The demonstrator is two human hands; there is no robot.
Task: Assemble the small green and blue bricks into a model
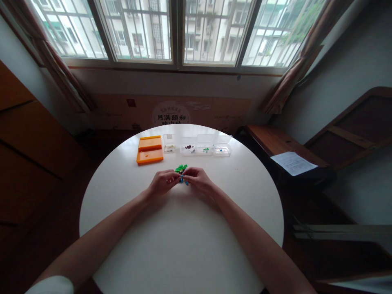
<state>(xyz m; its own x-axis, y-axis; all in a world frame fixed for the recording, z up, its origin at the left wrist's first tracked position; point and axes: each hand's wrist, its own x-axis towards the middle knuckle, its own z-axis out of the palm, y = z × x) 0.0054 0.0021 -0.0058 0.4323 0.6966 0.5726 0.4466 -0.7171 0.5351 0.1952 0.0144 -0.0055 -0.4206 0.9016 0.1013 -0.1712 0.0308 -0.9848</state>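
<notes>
Over the middle of the white round table (183,232), both hands meet at a small model of building bricks (181,168), bright green at the top and blue lower down. My left hand (163,180) pinches it from the left side. From the right, the fingertips of my right hand (197,179) close on its blue part. Fingers cover much of the model's middle, so how its pieces join is hidden.
Beyond the hands stand an orange tray (150,158) with a small piece in it and several clear plastic boxes (227,154) of small pieces, lids raised. At right, paper (293,163) lies on a wooden bench (269,136).
</notes>
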